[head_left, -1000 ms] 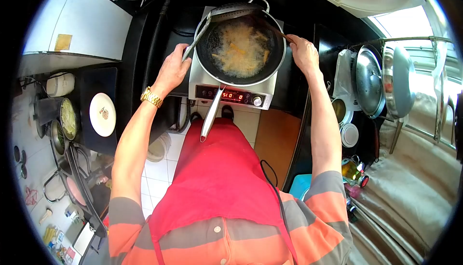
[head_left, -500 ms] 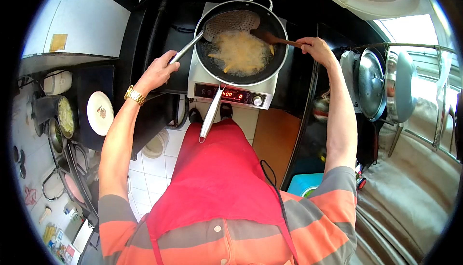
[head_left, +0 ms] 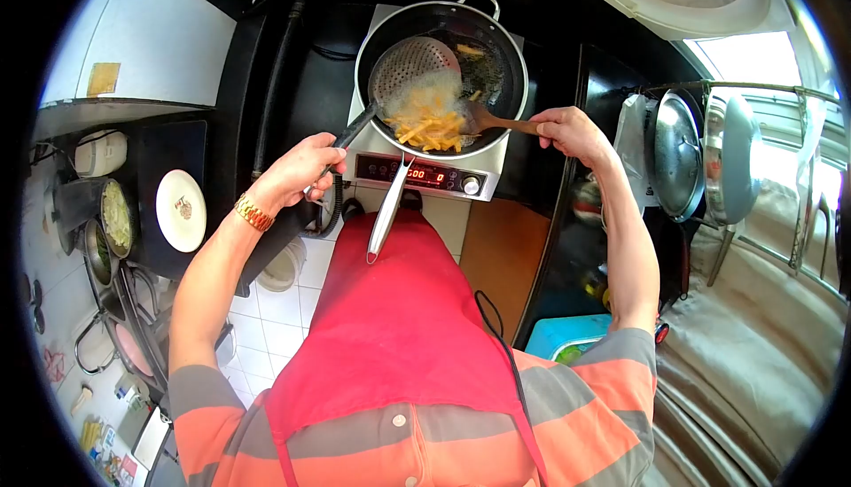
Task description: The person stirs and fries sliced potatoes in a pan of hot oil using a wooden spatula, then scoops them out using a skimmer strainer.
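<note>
A black wok stands on a countertop cooker with a lit red display. Yellow, fry-like strips are bunched in bubbling oil on the wok's near side, with a few loose pieces farther back. My left hand is closed around the handle of a perforated skimmer, whose round head lies inside the wok against the strips. From the right, my right hand grips a wooden spatula. Its blade is at the right side of the bunch.
The wok's long metal handle points toward my red apron. A white plate lies on the left counter, near a pan of pale green shredded food. Metal lids hang on a rack at right.
My left hand has come down toward me with the skimmer. The spatula has moved nearer, and the strips have gathered from mid-wok to its near side.
</note>
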A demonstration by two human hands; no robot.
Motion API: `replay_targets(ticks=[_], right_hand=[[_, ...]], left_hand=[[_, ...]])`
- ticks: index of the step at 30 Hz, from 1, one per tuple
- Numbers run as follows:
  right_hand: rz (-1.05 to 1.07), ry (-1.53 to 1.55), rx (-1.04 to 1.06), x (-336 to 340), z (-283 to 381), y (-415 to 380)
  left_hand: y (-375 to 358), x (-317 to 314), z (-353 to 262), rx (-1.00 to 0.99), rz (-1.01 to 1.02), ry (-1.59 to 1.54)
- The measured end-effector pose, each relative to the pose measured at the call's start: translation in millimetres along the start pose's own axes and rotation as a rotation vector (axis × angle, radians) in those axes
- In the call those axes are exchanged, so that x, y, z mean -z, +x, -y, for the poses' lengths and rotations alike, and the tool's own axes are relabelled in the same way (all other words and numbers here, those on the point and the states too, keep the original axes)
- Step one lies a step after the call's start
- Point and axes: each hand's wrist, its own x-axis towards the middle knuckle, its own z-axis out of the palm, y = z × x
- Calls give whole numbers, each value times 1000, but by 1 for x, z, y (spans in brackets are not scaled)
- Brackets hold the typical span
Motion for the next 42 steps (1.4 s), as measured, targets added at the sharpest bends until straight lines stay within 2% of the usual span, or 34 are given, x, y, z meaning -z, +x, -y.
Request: replay_targets(ticks=[3, 5, 6, 9, 10, 12, 17, 19, 25, 27, 29, 31, 37, 40, 42], right_hand=[[-31, -96, 72, -4, 16, -8], [-206, -276, 268, -1, 19, 2], [-272, -269, 277, 2, 31, -1], [-499, -380, 551, 7, 17, 45], [-497, -378, 552, 8, 17, 59], [-637, -564, 707, 7, 22, 81], [-579, -733, 663, 12, 41, 101], [-524, -790, 569, 18, 40, 104], [-381, -831, 448, 49, 17, 71], [-264, -727, 318, 56, 7, 62], [-233, -680, 306, 57, -2, 50], [-113, -529, 253, 52, -11, 36], [-98, -370, 141, 18, 16, -25], [-169, -409, 201, -2, 27, -36], [-221, -472, 288, -7, 19, -29]], left_hand=[[11, 3, 3, 81, 57, -88], [16, 4, 6, 112, 117, -249], [16, 3, 6, 112, 117, -249], [13, -3, 9, 64, 81, -279], [10, -7, 8, 43, 55, -266], [8, -14, 11, 15, 5, -232], [-2, -28, 13, -34, -74, -177], [-4, -31, 14, -53, -90, -159], [-8, -41, 15, -45, -127, -133], [-6, -43, 19, -20, -85, -142], [-4, -45, 21, -7, -65, -142], [-1, -47, 24, 28, -16, -153], [-2, -58, 26, 62, 60, -307], [9, -62, 38, 117, 195, -514], [5, -72, 32, 114, 191, -658]])
